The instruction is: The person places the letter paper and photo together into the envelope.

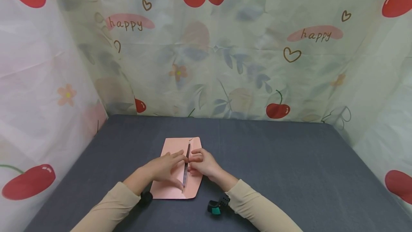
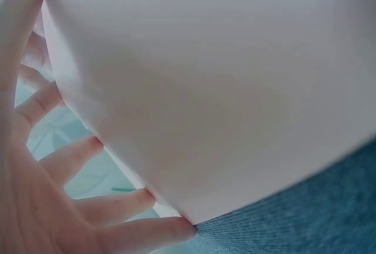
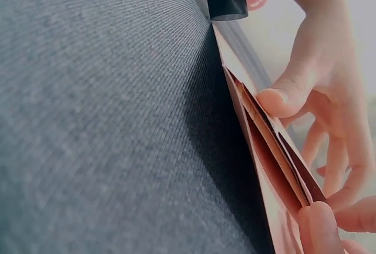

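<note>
A pink paper [image 1: 175, 146] lies on the dark grey table [image 1: 273, 160], its two side flaps folded inward with a narrow dark gap between them. My left hand [image 1: 167, 167] rests flat on the left flap, fingers stretched toward the gap. In the left wrist view those fingers [image 2: 117, 207] spread along the pale paper [image 2: 205, 89]. My right hand [image 1: 202, 164] is at the right flap's inner edge. The right wrist view shows its thumb [image 3: 282, 98] and fingers pinching the layered paper edge [image 3: 276, 160].
Cloth printed with cherries and "happy" [image 1: 225, 53] walls the table at the back and both sides. Bare grey tabletop [image 3: 88, 119] stretches to the right and left of the paper. Small black devices sit at both wrists [image 1: 216, 206].
</note>
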`<state>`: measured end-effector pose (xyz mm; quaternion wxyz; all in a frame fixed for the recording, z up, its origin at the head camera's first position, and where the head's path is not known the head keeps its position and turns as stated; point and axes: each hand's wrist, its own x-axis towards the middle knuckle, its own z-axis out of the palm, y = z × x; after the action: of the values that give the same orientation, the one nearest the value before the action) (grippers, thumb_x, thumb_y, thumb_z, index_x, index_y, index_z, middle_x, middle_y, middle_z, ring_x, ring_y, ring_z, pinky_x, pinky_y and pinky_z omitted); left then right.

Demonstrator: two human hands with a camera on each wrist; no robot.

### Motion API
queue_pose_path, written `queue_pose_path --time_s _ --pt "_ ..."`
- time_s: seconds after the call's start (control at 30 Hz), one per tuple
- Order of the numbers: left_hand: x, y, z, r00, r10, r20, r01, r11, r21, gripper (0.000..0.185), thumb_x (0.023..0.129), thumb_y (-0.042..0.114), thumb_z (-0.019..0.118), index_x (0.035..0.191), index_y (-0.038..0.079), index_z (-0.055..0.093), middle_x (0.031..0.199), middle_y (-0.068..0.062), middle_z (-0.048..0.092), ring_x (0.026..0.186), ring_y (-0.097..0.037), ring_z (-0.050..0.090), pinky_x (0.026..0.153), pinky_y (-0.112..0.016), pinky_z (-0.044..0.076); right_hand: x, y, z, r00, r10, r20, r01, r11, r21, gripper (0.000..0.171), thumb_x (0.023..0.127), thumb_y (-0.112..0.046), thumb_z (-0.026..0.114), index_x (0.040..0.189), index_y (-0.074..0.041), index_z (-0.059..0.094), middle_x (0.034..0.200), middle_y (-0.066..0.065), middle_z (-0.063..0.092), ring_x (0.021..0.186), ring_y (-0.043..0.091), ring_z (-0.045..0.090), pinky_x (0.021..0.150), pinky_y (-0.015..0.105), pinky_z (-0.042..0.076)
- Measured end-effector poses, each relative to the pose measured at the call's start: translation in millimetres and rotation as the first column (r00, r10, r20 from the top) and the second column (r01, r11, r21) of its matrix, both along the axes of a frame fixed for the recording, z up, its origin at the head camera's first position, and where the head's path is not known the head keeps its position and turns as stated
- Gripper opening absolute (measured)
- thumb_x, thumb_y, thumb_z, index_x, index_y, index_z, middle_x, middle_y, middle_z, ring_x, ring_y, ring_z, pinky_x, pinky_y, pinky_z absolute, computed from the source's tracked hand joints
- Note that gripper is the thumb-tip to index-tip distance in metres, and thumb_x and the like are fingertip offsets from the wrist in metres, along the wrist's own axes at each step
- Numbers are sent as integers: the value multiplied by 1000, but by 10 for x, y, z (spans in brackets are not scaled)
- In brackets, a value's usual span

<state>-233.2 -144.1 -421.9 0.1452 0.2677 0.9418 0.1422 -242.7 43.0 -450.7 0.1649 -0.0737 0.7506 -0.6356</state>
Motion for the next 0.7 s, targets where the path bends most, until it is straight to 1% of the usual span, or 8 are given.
queue_pose_path --time_s 0.13,0.37,0.53,0.7 --pt "-1 7 -6 1000 2 -4 -2 1000 0 75 63 62 75 123 28 47 154 -10 27 131 -55 31 97 -64 37 18 60 28 1000 10 -4 -10 1000 1 43 86 1 59 126 4 43 111 23 65 76 17 69 63 32 58" --pt "-3 12 -23 1000 -7 -15 7 1000 1 74 61 64 74 120 29 47 154 -12 28 130 -56 32 98 -64 37 24 238 78 1000 23 -7 -23 1000 -14 40 88 2 57 125 6 44 112 26 62 76 13 68 68 32 58" --pt "2 18 -38 1000 1 -14 -1 1000 -1 76 60 66 74 122 29 48 154 -11 27 131 -56 30 99 -64 36 24 423 89 1000 0 -7 0 1000 11 38 90 -2 58 125 5 45 114 26 61 77 13 68 70 32 58" --pt "17 25 -34 1000 9 -3 -9 1000 -7 77 60 64 75 123 29 48 154 -12 27 131 -57 28 97 -65 36 42 632 136 999 -38 -23 39 998 52 36 91 -6 57 125 4 47 115 25 62 79 16 68 69 34 58"
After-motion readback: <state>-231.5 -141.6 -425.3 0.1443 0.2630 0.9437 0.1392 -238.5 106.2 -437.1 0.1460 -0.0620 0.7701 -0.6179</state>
